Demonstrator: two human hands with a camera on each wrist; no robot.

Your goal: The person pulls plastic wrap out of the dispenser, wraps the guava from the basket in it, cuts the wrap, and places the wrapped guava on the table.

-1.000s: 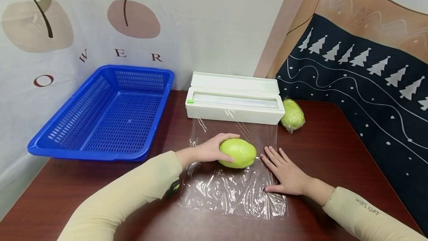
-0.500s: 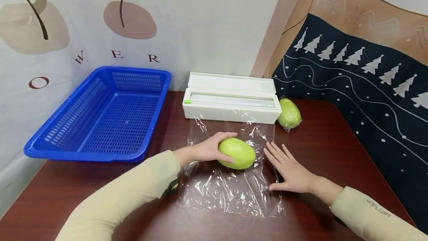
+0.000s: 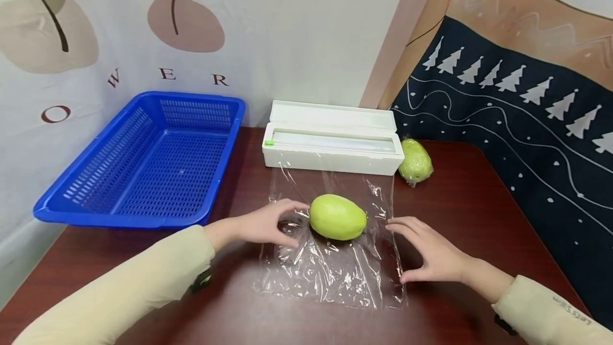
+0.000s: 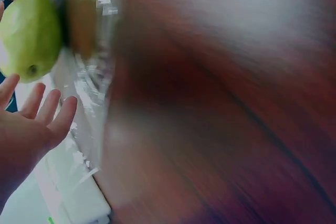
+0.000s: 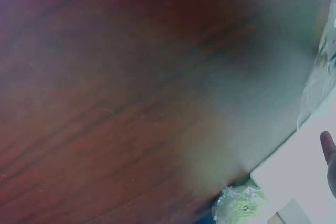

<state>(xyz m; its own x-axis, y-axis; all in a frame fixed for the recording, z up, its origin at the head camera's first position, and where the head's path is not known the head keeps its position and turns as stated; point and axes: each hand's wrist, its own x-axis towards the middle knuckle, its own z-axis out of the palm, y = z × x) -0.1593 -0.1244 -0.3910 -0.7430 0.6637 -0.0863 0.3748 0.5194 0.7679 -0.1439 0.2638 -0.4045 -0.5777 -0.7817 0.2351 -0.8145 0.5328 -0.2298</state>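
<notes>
A smooth yellow-green oval fruit, melon-like (image 3: 337, 217), lies on a sheet of clear plastic wrap (image 3: 330, 281) spread over the table. My left hand (image 3: 265, 222) is just left of the fruit, thumb and fingers parted, holding nothing; in the left wrist view, the fingers (image 4: 62, 116) are spread near the fruit's end (image 4: 32, 40). My right hand (image 3: 433, 252) is at the wrap's right edge, its fingers loosely bent and apart from the thumb. Whether its fingertips touch the film cannot be told. Only one fingertip shows in the right wrist view.
Behind the fruit stands a white wrap dispenser (image 3: 335, 158), lid up, the film running out of its front. A film-wrapped green fruit (image 3: 415, 161) sits beside its right end. A blue perforated basket (image 3: 182, 174) is at left. Printed cloths hang behind the table.
My left hand has let go of the fruit and drawn back to the left. The right hand has shifted slightly right, from over the wrap to its edge, its fingers more bent.
</notes>
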